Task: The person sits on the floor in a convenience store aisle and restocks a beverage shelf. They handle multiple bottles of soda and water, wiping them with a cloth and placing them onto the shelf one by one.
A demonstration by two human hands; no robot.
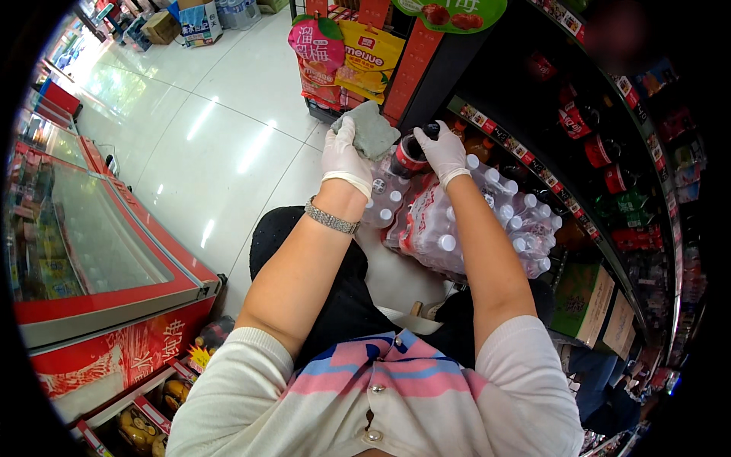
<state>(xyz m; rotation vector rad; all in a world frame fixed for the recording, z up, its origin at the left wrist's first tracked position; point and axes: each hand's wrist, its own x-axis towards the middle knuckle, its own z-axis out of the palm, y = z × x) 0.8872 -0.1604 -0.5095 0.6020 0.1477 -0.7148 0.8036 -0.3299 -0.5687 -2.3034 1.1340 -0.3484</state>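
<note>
Both my hands wear thin white gloves. A folded grey-green cloth (368,132) is gripped in my left hand (346,160), with the thumb lying along its near side. My right hand (445,151) is closed around the dark cap end of a cola bottle (409,158) with a red label. The bottle leans, its base pointing toward the cloth, and the two look close together or touching. Just below the hands stand shrink-wrapped packs of clear bottles (429,221) with white caps.
Dark shelves (533,164) of drink bottles curve along the right. Colourful snack bags (343,57) hang on a rack ahead. A red-framed glass freezer (114,228) stands at left on the tiled floor (190,137). Green cartons (582,301) sit at lower right.
</note>
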